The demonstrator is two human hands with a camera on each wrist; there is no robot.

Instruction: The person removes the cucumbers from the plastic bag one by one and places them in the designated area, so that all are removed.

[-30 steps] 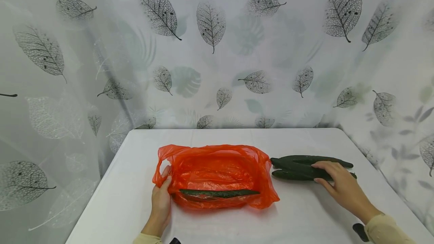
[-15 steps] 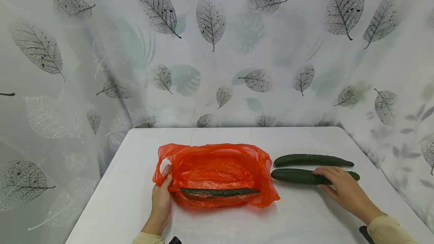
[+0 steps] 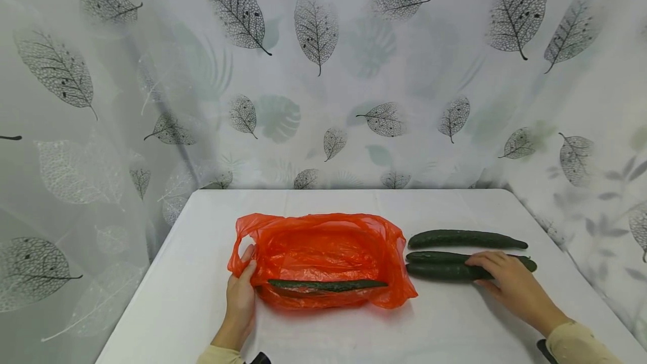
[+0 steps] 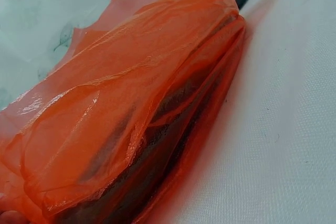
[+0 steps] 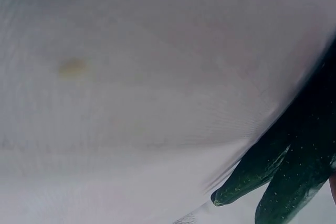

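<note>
An orange-red plastic bag (image 3: 328, 249) lies on the table with its mouth spread. Inside, along its near side, a dark green cucumber (image 3: 328, 285) is visible. My left hand (image 3: 240, 305) holds the bag's left edge by the handle loop. In the left wrist view, long dark shapes show through the bag's film (image 4: 105, 108). To the right of the bag, my right hand (image 3: 518, 291) grips the nearest cucumber (image 3: 440, 272) near its right end, fingers over the top. Another cucumber (image 3: 429, 256) lies close along its far side. Two cucumber ends appear in the right wrist view.
A third loose cucumber (image 3: 465, 239) lies farther back, parallel to the other two. The white-covered table (image 3: 354, 336) ends at a leaf-patterned curtain (image 3: 313, 94) behind and at the sides. Dark wrist-worn devices show at both cuffs.
The cucumbers under my right hand have shifted apart from the far one, and the nearer two now show side by side. My left hand and the bag have stayed still.
</note>
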